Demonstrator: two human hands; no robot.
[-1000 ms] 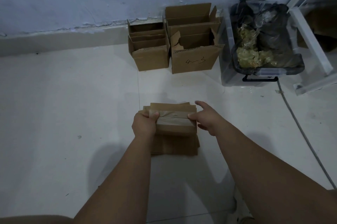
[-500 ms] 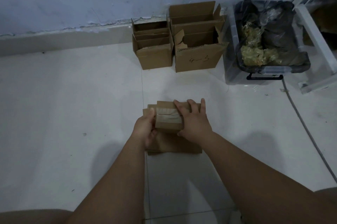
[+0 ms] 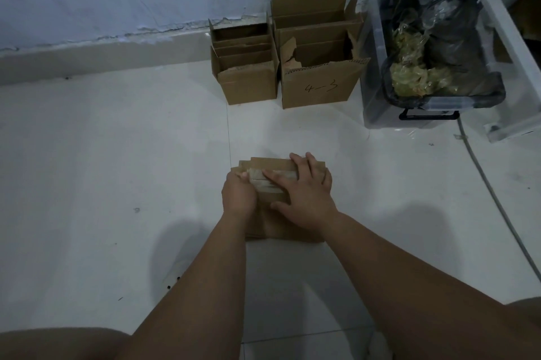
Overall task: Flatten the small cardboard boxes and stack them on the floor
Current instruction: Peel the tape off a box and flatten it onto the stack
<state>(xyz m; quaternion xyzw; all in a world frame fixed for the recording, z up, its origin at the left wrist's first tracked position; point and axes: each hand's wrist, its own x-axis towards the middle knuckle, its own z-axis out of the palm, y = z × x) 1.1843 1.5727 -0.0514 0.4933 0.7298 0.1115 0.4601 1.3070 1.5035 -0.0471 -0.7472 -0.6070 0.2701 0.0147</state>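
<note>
Cardboard is being pressed down near the middle of the floor. A taped box, collapsed, lies on top of the stack of flattened boxes just in front of the person. The left grip is clenched round the taped box's left edge, thumb on top. The right grip is released, its fingers spread flat and bearing down on the box's right half.

By my reading, the main risk is spring-back. The tape across the top panel looks stiff, and if the flat palm lifts before the creases are set, the box may pop partly open and tip the layers. The pile is also uneven. Edges at its far left corner step out past one another, so a sideways push from the clenched grip could slide the top pieces off.

Against the far wall a small open box and a larger box marked 4-3 stand upright, not yet flattened. A clear bin sits to their right, touching or nearly touching the larger box.
</note>
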